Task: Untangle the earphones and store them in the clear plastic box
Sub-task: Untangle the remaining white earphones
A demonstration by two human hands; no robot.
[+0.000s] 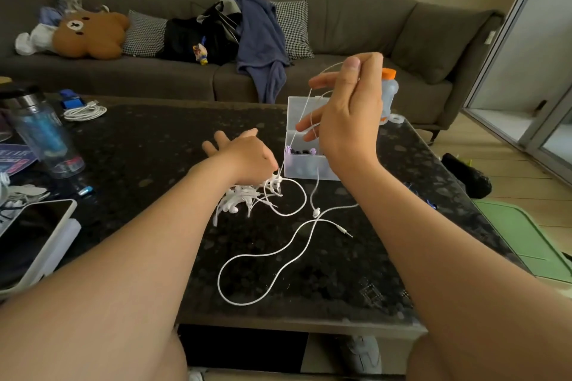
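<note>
At surface (139, 145) centre: white earphones (247, 198) lay in a tangle, with one long cord looping towards 6 o'clock and ending in a jack plug (345, 230) at 4 o'clock of the tangle.

Left hand (244, 158) lay over the tangle with its fingers stretched straight towards 11 o'clock. Its underside was hidden, so contact with the cords could not be judged.

Right hand (346, 114) was raised in front of the clear plastic box (306, 165), pinching a thin cord of the earphones between thumb and forefinger, other fingers spread. It covered much of the box's open lid. Small purple and dark items sat inside the box; too blurred to identify.

Writing: a printed sheet (14, 158) at 9 o'clock was cut by the frame edge, lettering unreadable. Label on the water bottle (43, 133) was illegible.

Surroundings: a tablet (31, 235) at 8 o'clock; a coiled white cable (85, 111) at 10 o'clock. An orange-capped bottle (388, 86) at 1 o'clock stood partly behind the right hand. A sofa (356, 31) at 12 o'clock carried a bear cushion (89, 34) and a blue garment (260, 37).
</note>
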